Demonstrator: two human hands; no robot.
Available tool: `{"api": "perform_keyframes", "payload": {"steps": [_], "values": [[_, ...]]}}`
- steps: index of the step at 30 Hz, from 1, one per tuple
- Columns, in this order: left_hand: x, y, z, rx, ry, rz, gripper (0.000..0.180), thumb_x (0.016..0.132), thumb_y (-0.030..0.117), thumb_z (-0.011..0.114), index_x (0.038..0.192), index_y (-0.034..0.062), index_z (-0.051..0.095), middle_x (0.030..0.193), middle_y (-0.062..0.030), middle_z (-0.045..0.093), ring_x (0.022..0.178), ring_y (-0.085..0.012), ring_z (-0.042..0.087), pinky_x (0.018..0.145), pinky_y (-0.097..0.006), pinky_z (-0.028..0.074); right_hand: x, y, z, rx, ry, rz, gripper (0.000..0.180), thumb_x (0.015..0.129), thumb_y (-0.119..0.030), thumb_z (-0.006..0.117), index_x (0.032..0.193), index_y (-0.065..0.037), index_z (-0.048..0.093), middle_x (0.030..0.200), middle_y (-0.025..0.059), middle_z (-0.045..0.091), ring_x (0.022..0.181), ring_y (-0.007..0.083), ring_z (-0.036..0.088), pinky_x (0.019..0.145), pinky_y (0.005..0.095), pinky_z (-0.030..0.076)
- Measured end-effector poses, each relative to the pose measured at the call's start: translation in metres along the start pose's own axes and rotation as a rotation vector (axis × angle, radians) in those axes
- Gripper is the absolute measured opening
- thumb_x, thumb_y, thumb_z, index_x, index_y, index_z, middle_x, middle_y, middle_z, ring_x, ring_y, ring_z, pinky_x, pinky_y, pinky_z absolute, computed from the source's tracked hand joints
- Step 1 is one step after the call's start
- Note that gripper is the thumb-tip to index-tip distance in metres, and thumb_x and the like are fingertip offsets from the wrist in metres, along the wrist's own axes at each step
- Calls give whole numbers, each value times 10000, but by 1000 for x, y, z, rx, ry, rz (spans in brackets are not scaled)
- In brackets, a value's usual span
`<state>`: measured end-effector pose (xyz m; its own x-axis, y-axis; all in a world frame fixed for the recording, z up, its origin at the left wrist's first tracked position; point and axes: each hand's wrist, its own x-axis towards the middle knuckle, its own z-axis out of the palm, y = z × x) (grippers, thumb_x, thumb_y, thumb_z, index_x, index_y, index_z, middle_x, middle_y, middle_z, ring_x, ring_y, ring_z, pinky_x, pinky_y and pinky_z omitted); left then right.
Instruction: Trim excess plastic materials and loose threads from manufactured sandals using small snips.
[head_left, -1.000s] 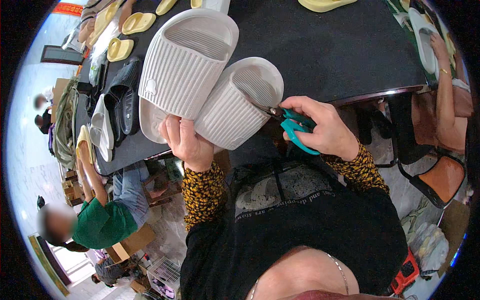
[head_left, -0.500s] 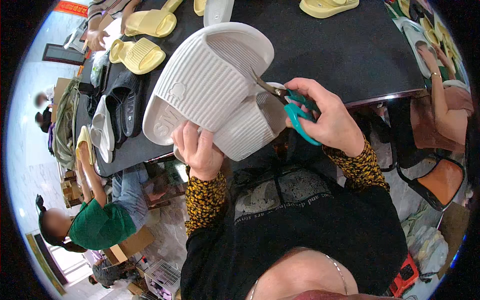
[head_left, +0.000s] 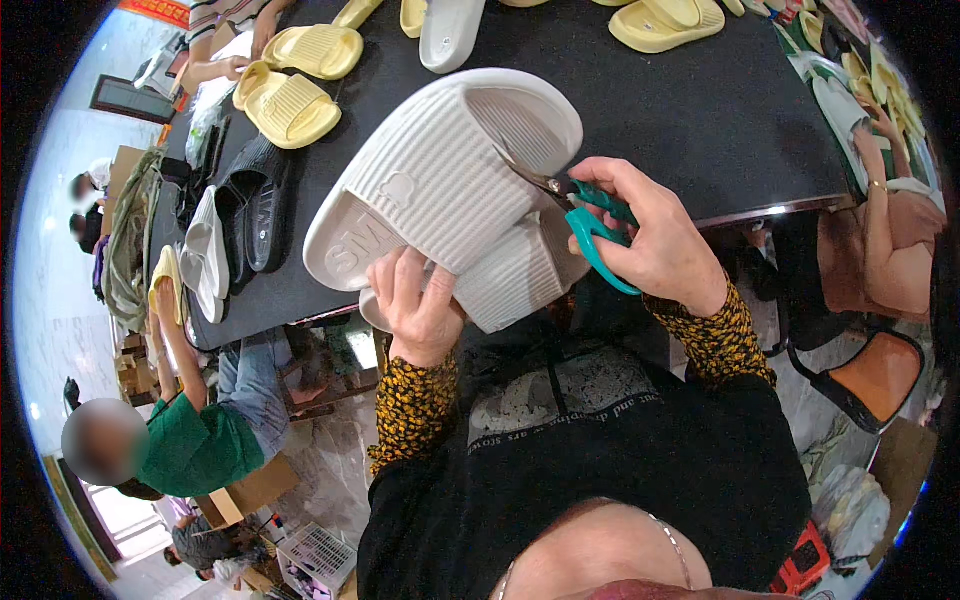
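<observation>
My left hand (head_left: 416, 303) grips a pair of white ridged slide slippers (head_left: 430, 190) by the strap edge of the upper one. They are tilted above the table, and the lower slipper (head_left: 510, 280) is partly covered by the upper one. In my right hand (head_left: 660, 230) is a pair of scissors (head_left: 605, 245) with teal handles, my fingers through the loops. Its dark blades reach over the upper slipper's opening, with the tips close to the strap's edge. Whether the blades touch the strap I cannot tell.
A dark table (head_left: 690, 130) bears yellow slippers (head_left: 290, 105), a black slipper (head_left: 262, 205), white slippers (head_left: 203, 255) and another white slipper (head_left: 450, 35). A co-worker in green (head_left: 205, 445) sits at left, holding a yellow slipper (head_left: 166, 275). Another person's arm (head_left: 880, 215) handles a slipper at right.
The white slippers in my left hand have shifted right and slightly down, toward my right hand. The scissors stay nearly in place, their tips now further over the upper slipper's strap edge.
</observation>
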<state>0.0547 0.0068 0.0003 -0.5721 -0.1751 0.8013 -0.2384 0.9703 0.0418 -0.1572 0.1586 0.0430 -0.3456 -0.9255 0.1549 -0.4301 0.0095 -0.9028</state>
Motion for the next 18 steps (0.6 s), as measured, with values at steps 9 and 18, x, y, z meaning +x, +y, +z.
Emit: {"api": "perform_keyframes", "payload": {"steps": [9, 18], "values": [[1, 1, 2, -28, -44, 32, 336, 598, 62, 609, 924, 43, 685, 979, -120, 622, 857, -263, 568, 735, -373, 407, 3, 5, -1, 10, 77, -117, 425, 769, -74, 710, 1148, -14, 529, 1044, 146, 612, 920, 221, 640, 759, 320, 529], [5, -1, 9, -40, -70, -7, 311, 608, 40, 596, 914, 43, 653, 954, -108, 619, 811, -251, 557, 690, -359, 389, 8, 17, 3, 5, 145, -135, 449, 748, -96, 759, 1136, -17, 549, 905, 125, 645, 798, 183, 652, 719, 299, 509]]}}
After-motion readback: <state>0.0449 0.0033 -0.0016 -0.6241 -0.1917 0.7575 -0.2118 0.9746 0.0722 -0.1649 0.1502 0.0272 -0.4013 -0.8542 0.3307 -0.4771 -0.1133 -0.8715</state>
